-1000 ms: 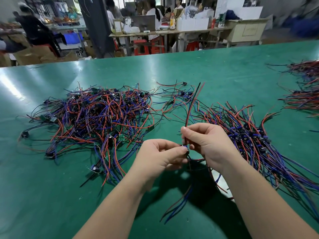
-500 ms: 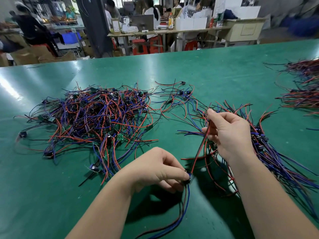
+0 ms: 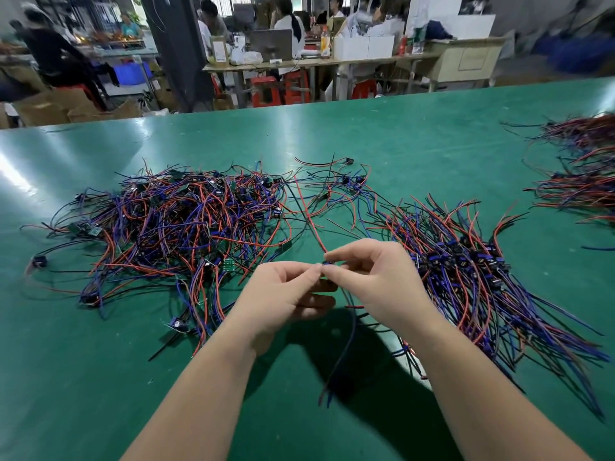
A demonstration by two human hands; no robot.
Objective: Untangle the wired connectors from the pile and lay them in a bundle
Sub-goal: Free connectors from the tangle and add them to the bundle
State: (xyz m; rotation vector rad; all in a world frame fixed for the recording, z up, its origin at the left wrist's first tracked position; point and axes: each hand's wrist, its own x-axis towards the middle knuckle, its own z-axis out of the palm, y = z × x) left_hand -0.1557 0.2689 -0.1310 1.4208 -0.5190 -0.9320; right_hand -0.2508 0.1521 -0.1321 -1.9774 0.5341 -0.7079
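A tangled pile of red, blue and black wired connectors (image 3: 179, 224) lies on the green table at the left. To the right, a combed bundle of the same connectors (image 3: 466, 264) fans out. My left hand (image 3: 283, 294) and my right hand (image 3: 369, 277) meet in the middle, above the table. Both pinch one small wired connector (image 3: 325, 263) between thumb and fingertips. Its red and black wires rise up and to the left; its dark blue wires (image 3: 342, 354) hang below the hands.
More sorted wire bundles (image 3: 579, 171) lie at the far right edge of the green table (image 3: 416, 138). Loose connectors (image 3: 336, 184) are scattered between pile and bundle. Beyond the table, people sit at workbenches with boxes and stools.
My right hand has come back from over the bundle to my left hand, and both now pinch the connector. The red and black wires now point up and left.
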